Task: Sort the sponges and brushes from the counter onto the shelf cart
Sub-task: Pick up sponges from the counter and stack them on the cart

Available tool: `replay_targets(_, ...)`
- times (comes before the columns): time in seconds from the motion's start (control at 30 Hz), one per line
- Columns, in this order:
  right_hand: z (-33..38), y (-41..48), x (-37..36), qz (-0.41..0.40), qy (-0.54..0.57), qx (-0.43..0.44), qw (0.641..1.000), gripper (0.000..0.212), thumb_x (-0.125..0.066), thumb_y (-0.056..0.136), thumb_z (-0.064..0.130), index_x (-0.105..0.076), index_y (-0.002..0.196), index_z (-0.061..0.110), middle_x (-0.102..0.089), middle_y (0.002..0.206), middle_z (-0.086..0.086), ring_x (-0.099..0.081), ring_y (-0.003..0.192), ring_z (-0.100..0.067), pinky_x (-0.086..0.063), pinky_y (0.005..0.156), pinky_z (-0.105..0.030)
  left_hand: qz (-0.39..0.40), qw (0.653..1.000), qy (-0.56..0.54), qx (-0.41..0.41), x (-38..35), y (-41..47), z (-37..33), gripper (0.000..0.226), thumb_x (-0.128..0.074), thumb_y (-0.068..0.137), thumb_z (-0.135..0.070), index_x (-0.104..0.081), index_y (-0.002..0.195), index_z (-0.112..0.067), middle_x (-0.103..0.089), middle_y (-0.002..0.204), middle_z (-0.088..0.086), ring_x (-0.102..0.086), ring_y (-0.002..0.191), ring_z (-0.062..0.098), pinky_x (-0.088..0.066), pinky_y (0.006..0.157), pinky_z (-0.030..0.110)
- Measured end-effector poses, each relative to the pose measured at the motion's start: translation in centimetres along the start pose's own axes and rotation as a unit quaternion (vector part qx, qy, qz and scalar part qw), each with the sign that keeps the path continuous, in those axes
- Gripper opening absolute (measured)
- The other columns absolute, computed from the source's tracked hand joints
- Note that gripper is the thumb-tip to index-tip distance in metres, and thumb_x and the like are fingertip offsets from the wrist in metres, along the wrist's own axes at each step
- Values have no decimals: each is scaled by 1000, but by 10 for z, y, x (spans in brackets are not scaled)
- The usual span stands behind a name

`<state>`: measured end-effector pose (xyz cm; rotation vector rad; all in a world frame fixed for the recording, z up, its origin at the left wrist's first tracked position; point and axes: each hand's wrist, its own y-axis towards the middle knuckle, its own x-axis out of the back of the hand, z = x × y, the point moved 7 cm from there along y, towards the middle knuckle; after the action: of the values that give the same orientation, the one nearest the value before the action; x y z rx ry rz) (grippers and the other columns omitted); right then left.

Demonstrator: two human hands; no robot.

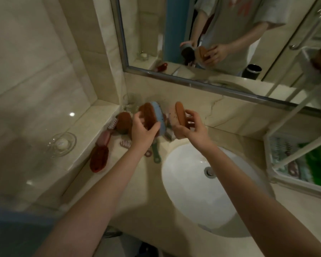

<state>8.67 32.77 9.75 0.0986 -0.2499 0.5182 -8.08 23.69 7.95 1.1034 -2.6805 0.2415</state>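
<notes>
Head view: holds two pieces up above the counter (230, 141), just behind the sink (174, 182), both clear of the surface. Grips the blue-backed brush (157, 115) in the left hand (144, 131), fingers curled over the brown bristle side and thumb across the lower edge. Pinches the brown-backed scrubber (180, 115) in the right hand (188, 127), fingertips on the far face, pale speckled pad turned toward the other brush.

Probably weigh little, both of them. Looks stiff in the plastic back of the brush and springy in the bristles; best taken across the hard back or rim, since a hold on bristles alone would give and let it twist. Seems softer on the pad side of the scrubber; better held by the firm oval back than squeezed through the pad. May be damp and slick so close to a basin; cannot tell from here.

Leaves more to sort at the counter's left: a red brush (99, 158), a pink brush (105, 138), a brown sponge (123, 122) and a green-handled brush (156, 154) lying partly under the left wrist. Offers a long handle on the red and green ones, the obvious place to take hold. Likely soft and light, the sponge; fit for a loose pinch from above.

Needs a carry to the right, across the sink, to reach the shelf cart (266, 151), well apart from both hands. Nothing fragile in hand; worth minding the glass dish (63, 143) on the ledge beside the pile.
</notes>
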Motion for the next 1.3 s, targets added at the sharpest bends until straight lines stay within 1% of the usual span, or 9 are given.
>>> replay_targets(0.23, 37, -23, 112, -42, 30, 41, 998, 50, -65, 88, 24, -42, 131, 31, -52, 125, 5, -53, 112, -12, -52, 85, -30, 105, 985, -93, -96, -85, -45, -88, 60, -66, 85, -23, -33, 135, -23, -52, 110, -7, -54, 97, 4, -48, 71, 12)
replay_targets(0.37, 56, -37, 169, -69, 80, 45, 993, 40, -63, 89, 13, -46, 125, 20, -57, 121, -1, -57, 110, -17, -52, 79, -28, 166, 965, -140, -150, -131, -70, -136, 52, -63, 87, -17, -36, 130, -28, -53, 104, -15, -56, 92, -4, -49, 67, 8)
replay_targets(0.5, 72, -52, 218, -95, 114, 48, 988, 32, -64, 87, 13, -48, 115, 17, -59, 112, -5, -58, 106, -23, -49, 85, -36, 227, 942, -160, -186, -170, -92, -178, 45, -66, 80, -33, -42, 118, -39, -56, 115, -7, -58, 105, 5, -53, 84, 23)
replay_targets(0.6, 86, -63, 250, -119, 119, 69, 983, 26, -64, 80, 21, -49, 102, 21, -60, 103, -2, -60, 89, -14, -49, 70, -24, 252, 929, -172, -208, -193, -104, -204, 50, -64, 70, -45, -43, 115, -43, -59, 117, -2, -59, 110, 14, -51, 94, 40)
replay_targets(0.7, 95, -75, 281, -178, 119, 88, 973, 12, -59, 92, 18, -48, 94, 21, -58, 90, 3, -58, 75, -2, -44, 62, -16, 273, 917, -180, -227, -217, -117, -226, 49, -64, 70, -43, -45, 114, -44, -60, 112, -6, -59, 108, 13, -50, 96, 44)
replay_targets(0.83, 98, -92, 319, -240, 85, 106, 961, 13, -60, 92, 25, -50, 99, 21, -60, 103, -5, -59, 94, -18, -49, 72, -29, 316, 902, -177, -236, -249, -136, -246, 52, -65, 69, -43, -44, 116, -43, -58, 114, -9, -57, 113, 15, -49, 97, 41)
replay_targets(0.93, 101, -109, 352, -284, 29, 130, 950, 30, -65, 88, 27, -51, 113, 19, -60, 112, 3, -59, 104, -11, -53, 87, -32, 320, 900, -172, -242, -270, -145, -255, 54, -66, 80, -31, -38, 126, -34, -55, 115, -13, -54, 114, 11, -49, 93, 30)
replay_targets(1.13, 95, -132, 418, -293, -203, 122, 926, 47, -67, 80, 43, -49, 121, 31, -53, 122, 7, -51, 110, -11, -46, 88, -28, 302, 903, -136, -274, -302, -155, -268, 45, -62, 88, -20, -41, 125, -34, -53, 113, -15, -51, 104, -1, -46, 72, 6)
replay_targets(1.3, 91, -126, 453, -220, -408, 121, 878, 48, -68, 82, 33, -48, 125, 29, -49, 129, 5, -42, 118, -15, -39, 93, -28, 269, 909, -130, -291, -322, -156, -277, 48, -61, 89, -17, -42, 133, -22, -50, 123, -5, -49, 112, 7, -44, 72, 2)
